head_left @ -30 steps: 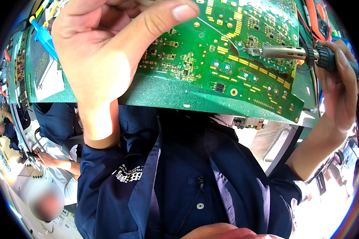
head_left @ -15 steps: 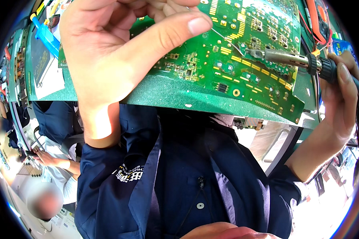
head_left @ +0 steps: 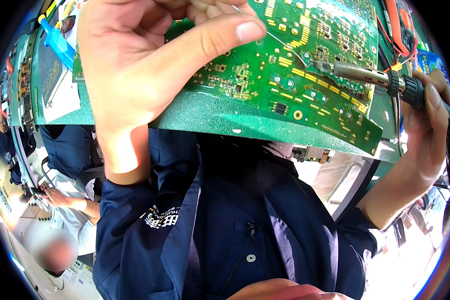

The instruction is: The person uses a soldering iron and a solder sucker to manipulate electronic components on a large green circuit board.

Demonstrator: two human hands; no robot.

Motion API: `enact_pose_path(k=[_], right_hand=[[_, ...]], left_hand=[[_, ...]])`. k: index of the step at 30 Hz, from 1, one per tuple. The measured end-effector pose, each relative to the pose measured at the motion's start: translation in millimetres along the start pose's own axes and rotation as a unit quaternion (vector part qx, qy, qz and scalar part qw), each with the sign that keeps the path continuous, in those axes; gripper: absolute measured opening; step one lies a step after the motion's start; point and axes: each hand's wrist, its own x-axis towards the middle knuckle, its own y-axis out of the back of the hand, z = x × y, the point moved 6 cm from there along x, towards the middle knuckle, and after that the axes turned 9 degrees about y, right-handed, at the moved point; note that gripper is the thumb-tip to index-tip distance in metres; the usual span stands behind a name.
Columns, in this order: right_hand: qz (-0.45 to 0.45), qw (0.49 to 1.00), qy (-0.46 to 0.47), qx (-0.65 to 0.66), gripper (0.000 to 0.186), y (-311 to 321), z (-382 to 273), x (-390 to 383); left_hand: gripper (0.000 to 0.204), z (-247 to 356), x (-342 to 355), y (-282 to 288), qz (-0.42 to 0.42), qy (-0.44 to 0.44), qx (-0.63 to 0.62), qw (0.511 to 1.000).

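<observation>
A green circuit board (head_left: 315,120) with gold pads and small components lies on the green mat. My left hand (head_left: 150,75) is over its left part, fingers curled round a thin solder wire (head_left: 285,44), which slants down to a spot right of the board's middle. My right hand (head_left: 430,120) grips a soldering iron (head_left: 361,72) by its dark grip at the right; the iron lies nearly level, its metal tip at the board where the wire ends. Whether wire and tip actually touch is too small to tell.
The green mat's front edge (head_left: 200,122) crosses below the board. A blue-and-yellow tool (head_left: 60,50) and papers (head_left: 60,102) lie at the left. An orange-and-grey device (head_left: 396,27) with red leads is at upper right. Another person (head_left: 75,215) in a light top holds a dark object at lower left.
Since a second ago both my hands, the wire and the iron have shifted slightly right, and the right hand sits lower. Both hands keep their holds.
</observation>
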Motion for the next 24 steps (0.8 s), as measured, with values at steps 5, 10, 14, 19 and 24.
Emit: enact_pose_path(k=[5,10,14,19,24], right_hand=[[0.008,1.000,-0.009,-0.005,0.029,0.0,0.1,2.0],[-0.053,0.996,0.048,0.049,0.028,-6.0,-9.9,4.2],[-0.049,0.990,0.126,-0.028,0.027,-4.2,-7.1,-1.5],[-0.116,0.983,0.141,-0.008,0.026,-0.7,-7.0,-1.0],[-0.086,0.984,0.155,-0.017,0.030,-7.5,-7.3,-0.7]], left_hand=[[0.027,-0.3,-0.1,-0.5,0.008,-0.006,-0.003,1.000],[0.028,2.4,0.0,-0.1,0.002,-0.003,0.021,1.000],[0.028,2.0,-0.3,0.0,0.001,0.001,0.032,1.000],[0.029,2.8,-0.7,0.8,-0.003,-0.001,0.030,1.000],[0.029,4.2,-2.1,0.0,0.002,-0.005,0.043,0.999]])
